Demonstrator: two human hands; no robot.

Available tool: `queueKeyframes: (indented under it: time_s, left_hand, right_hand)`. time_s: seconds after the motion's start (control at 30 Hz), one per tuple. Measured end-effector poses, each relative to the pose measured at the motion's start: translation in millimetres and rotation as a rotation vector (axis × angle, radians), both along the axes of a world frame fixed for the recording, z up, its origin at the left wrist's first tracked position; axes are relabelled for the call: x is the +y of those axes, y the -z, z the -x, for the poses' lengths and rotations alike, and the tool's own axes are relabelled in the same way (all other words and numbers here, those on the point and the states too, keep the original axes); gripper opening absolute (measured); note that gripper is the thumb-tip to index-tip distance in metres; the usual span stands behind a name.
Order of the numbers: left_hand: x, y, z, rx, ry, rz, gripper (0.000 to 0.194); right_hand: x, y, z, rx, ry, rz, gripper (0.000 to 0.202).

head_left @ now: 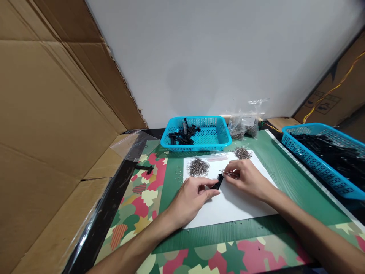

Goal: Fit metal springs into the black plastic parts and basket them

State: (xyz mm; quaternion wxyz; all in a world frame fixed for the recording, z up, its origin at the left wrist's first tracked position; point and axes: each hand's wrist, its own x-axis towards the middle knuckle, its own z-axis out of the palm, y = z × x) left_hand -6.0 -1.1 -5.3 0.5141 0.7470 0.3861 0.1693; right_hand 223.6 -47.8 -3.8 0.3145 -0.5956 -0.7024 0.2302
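Observation:
My left hand is closed on a small black plastic part, thumb and fingers gripping its left side above a white paper sheet. Just right of that part, my right hand pinches a thin metal tool, its tip pointing left at the part's upper end. Whether the tip touches the part I cannot tell. On the paper behind my left hand lies a heap of tiny metal pieces, probably springs or clips. A smaller heap of similar metal pieces sits behind my right hand.
A blue basket with several black parts stands at the back. Another blue basket, full of black parts, is at right. Plastic bags of metal pieces lean near the wall. One black part lies left; cardboard borders that side.

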Motion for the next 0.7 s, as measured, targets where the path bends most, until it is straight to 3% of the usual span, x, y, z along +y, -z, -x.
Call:
queueKeyframes:
  time_s: [0.3,0.7]
  left_hand:
    - [0.5,-1.6,0.2,0.01,0.004,0.023,0.039]
    - [2.5,-2.6,-0.5,0.029,-0.005,0.01,0.038]
  right_hand:
    - [1.3,6.9,2.5,-0.042,-0.035,-0.105,0.017]
    - [2.2,1.8,4.0,0.03,0.025,0.015,0.018]
